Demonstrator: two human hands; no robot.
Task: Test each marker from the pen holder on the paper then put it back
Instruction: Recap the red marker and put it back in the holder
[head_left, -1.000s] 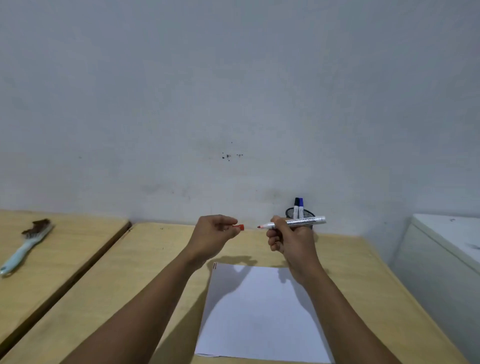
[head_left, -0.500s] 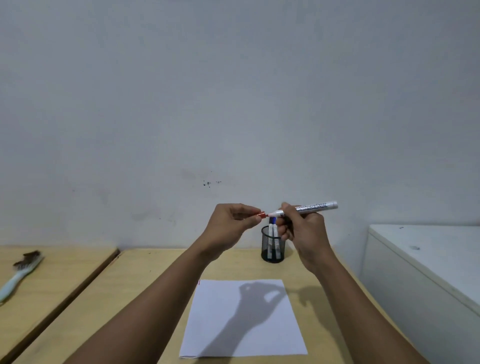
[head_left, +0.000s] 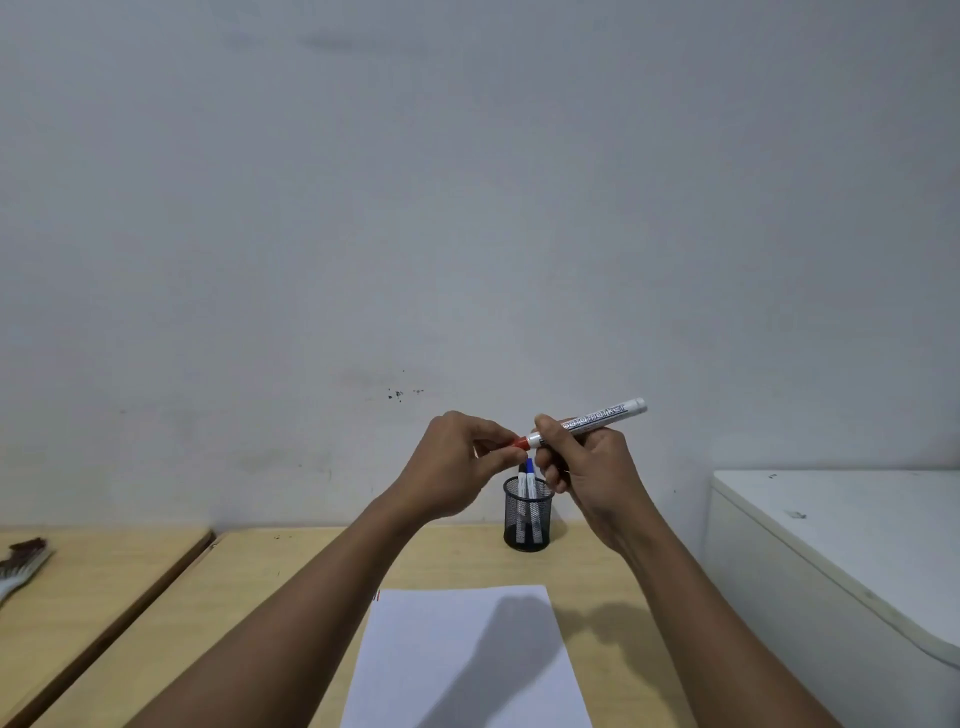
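Right hand: we see our right hand (head_left: 587, 462) closed around the white cylindrical marker with printed lettering (head_left: 597, 415), raised above the black wire-mesh pen holder (head_left: 528, 514); the barrel tilts up to the right.
Left hand: our left hand (head_left: 457, 467) pinches the small red cap (head_left: 521, 442) between thumb and fingertips, at the left end of the marker.
Cap: it touches the marker's end; we cannot tell if it is fully pushed on.
Pen holder: it stands upright on the light wooden worktop (head_left: 291, 566), against the wall, below both hands.
Other markers: a blue-capped marker (head_left: 530, 480) and a dark-capped one just left of it stand inside the pen holder.
Paper: the white sheet of paper (head_left: 415, 649) lies flat on the worktop, nearer to us than the pen holder, with a small red mark (head_left: 377, 596) at its far left corner.
Brush: a brush with dark bristles (head_left: 21, 561) lies on another wooden surface, far left of the pen holder.
Cabinet: a white cabinet (head_left: 841, 540) stands to the right of the pen holder.
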